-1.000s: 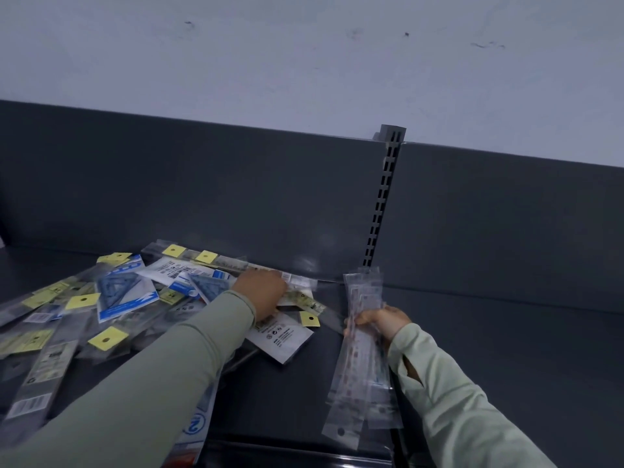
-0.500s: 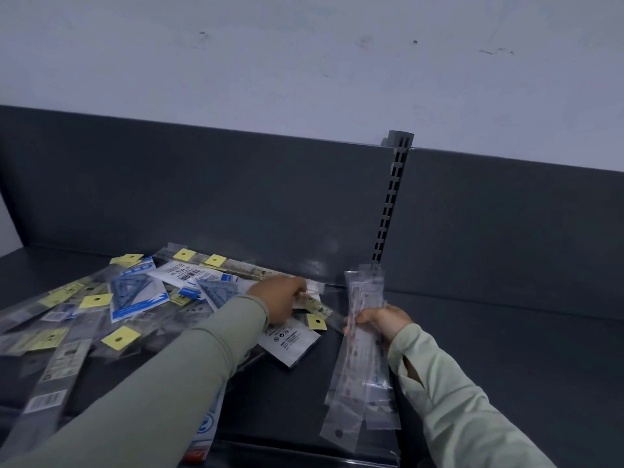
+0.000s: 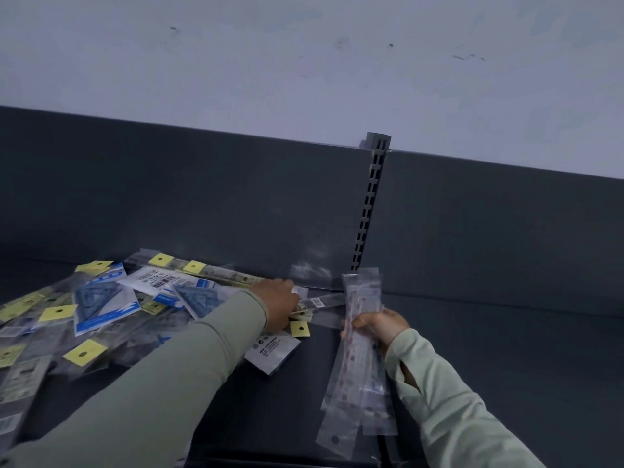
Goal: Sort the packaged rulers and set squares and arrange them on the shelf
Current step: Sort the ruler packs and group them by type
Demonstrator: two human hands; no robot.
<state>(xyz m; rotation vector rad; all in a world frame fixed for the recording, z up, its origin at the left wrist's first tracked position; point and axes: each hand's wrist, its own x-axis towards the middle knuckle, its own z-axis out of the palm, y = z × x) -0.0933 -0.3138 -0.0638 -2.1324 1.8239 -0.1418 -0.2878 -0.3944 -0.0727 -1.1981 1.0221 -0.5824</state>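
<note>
The right grip point(image 3: 381, 327) clasps a bundle of clear ruler packets point(image 3: 359, 359) at centre right of the frame. The bundle's lower end sits near the front edge of the shelf point(image 3: 506, 366). The left grip point(image 3: 277, 307) reaches into the unsorted pile point(image 3: 101, 309) at lower left, over a single ruler packet point(image 3: 322, 300). Its fingers are hidden, so a grasp cannot be confirmed.

Risks:
- The slick sleeves may fan out and slide over the shelf edge if the clasp loosens.
- Drawing out one packet may drag its overlapping neighbours.
</note>
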